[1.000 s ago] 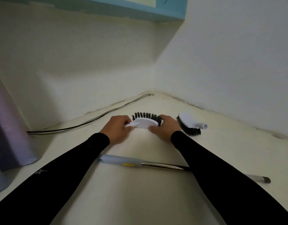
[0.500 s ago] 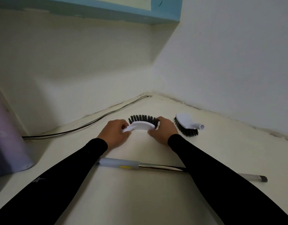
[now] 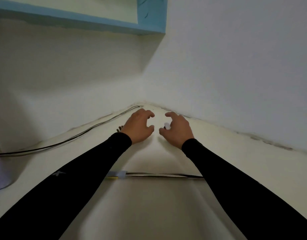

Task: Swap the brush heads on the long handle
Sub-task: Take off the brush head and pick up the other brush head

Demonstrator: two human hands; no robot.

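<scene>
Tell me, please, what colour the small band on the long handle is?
Yellow: the band sits on the long handle beside its pale grey grip, seen in the head view.

Dim corner, cream walls (image 3: pixel 236 66), pale floor (image 3: pixel 149 213)

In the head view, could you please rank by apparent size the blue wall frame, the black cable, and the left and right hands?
1. Blue wall frame
2. Thin black cable
3. Left hand and right hand: alike, unranked.
</scene>
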